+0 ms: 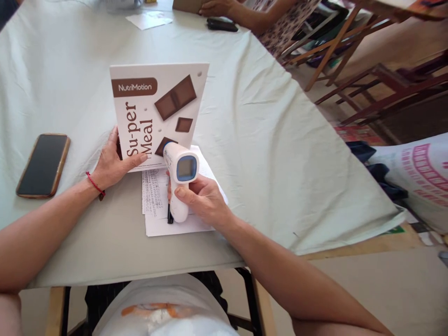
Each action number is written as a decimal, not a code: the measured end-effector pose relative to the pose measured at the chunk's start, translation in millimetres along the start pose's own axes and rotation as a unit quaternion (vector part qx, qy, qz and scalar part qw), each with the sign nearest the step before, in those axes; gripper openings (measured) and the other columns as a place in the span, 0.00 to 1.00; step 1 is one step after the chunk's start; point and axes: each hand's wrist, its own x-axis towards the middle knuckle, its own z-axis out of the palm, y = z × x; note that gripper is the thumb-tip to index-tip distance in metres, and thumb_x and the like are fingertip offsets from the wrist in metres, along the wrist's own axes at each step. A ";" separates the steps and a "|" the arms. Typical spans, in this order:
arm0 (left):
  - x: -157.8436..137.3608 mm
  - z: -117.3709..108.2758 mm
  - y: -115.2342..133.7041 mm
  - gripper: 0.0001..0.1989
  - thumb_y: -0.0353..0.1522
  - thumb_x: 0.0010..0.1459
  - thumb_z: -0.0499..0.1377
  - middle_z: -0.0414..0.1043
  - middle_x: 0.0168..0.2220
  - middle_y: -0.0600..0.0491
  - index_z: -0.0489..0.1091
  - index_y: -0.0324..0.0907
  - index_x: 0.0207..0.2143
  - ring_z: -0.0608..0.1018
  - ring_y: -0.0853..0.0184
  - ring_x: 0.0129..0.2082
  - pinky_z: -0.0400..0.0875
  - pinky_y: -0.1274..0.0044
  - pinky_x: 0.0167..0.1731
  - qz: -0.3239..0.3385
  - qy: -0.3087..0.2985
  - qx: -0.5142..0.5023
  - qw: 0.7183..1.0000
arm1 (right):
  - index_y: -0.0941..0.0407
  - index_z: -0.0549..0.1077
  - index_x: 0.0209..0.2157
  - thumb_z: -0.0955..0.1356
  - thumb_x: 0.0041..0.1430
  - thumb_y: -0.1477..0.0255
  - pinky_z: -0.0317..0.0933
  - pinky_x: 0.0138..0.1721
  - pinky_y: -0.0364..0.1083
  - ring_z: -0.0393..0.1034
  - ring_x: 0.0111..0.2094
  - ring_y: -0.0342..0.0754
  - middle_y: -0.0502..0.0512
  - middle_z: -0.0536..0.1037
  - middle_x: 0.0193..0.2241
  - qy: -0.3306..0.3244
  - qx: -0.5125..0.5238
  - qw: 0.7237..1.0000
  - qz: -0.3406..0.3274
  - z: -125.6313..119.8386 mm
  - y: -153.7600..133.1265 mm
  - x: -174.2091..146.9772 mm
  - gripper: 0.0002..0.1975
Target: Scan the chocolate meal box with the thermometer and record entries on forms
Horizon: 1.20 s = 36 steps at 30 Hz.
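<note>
My left hand (114,156) grips the lower left edge of a white box (135,119) printed "NutriMotion Su-per Meal" with chocolate pieces, its thumb across the front. The box is tilted up above the table. In my right hand (206,198) is a white infrared thermometer (178,175) with a blue-rimmed grey screen turned toward me. The thermometer's front end points at the lower right of the box, overlapping it in view; whether they touch I cannot tell. Beneath both lie handwritten paper sheets (189,227) and a black pen (170,214), partly hidden by the thermometer.
A smartphone (44,165) lies on the pale tablecloth (262,154) at the left. Across the table, another person's hand (215,7) rests near a dark phone or case (222,24). A loose paper (149,20) lies at the back. Wooden chairs (392,88) and a printed white sack (416,172) stand right.
</note>
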 end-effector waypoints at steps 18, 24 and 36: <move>0.3 -7.7 -2.9 0.35 0.54 0.50 0.70 0.77 0.52 0.44 0.65 0.44 0.51 0.81 0.52 0.51 0.81 0.62 0.47 -0.025 0.014 0.062 0.998 | 0.54 0.72 0.31 0.78 0.45 0.50 0.61 0.23 0.43 0.63 0.23 0.41 0.47 0.71 0.24 0.088 0.021 0.995 -0.051 -6.2 -5.0 -8.3 0.24; 0.0 -7.3 0.9 0.35 0.55 0.50 0.69 0.78 0.51 0.44 0.64 0.43 0.50 0.81 0.52 0.50 0.81 0.61 0.47 -0.025 0.013 0.070 0.997 | 0.54 0.72 0.31 0.77 0.45 0.49 0.61 0.23 0.43 0.64 0.24 0.41 0.47 0.71 0.25 0.089 0.015 0.994 -0.059 -7.7 -5.0 -9.4 0.24; 13.7 -26.5 -23.0 0.42 0.54 0.51 0.70 0.71 0.57 0.51 0.52 0.49 0.57 0.75 0.58 0.56 0.72 0.55 0.59 0.049 0.064 0.068 0.994 | 0.54 0.73 0.29 0.77 0.44 0.49 0.63 0.23 0.45 0.65 0.24 0.43 0.49 0.72 0.25 0.124 0.021 0.989 -0.084 -13.7 -2.1 -9.7 0.24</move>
